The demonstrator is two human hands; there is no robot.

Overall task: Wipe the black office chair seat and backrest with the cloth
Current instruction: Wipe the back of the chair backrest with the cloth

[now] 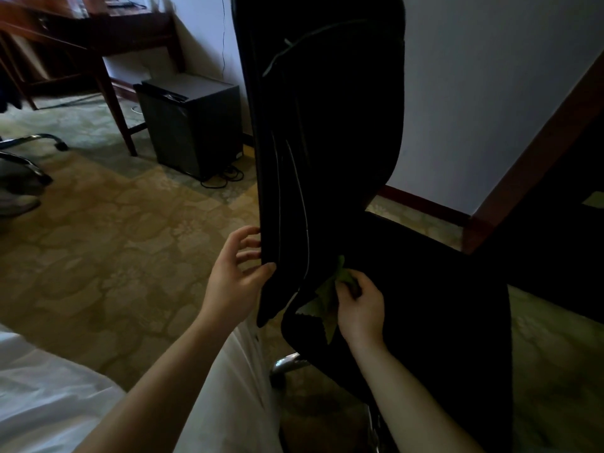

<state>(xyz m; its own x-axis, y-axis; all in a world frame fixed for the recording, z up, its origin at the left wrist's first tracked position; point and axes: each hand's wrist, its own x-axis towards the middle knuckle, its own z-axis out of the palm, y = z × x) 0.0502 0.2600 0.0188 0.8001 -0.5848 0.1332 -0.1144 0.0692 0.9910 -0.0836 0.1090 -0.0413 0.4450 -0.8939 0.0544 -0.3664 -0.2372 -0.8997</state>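
1. Location: the black office chair stands on the carpet directly ahead. Its backrest (327, 125) rises upright with its long axis vertical, and the seat (441, 305) extends rightward from its base.
2. Key relation: the green cloth (323, 305) lies at the junction of backrest and seat. Most of the backrest surface lies above both hands, so the next wipe probably runs upward along that axis.
3. Left hand (235, 279): its fingers curl round the backrest's lower left edge with the thumb on the near face, apparently steadying it.
4. Right hand (361, 308): it is the nearer hand to the junction and its fingers are pinched on the cloth.
5. The hands are apart, with the backrest's lower end between them.
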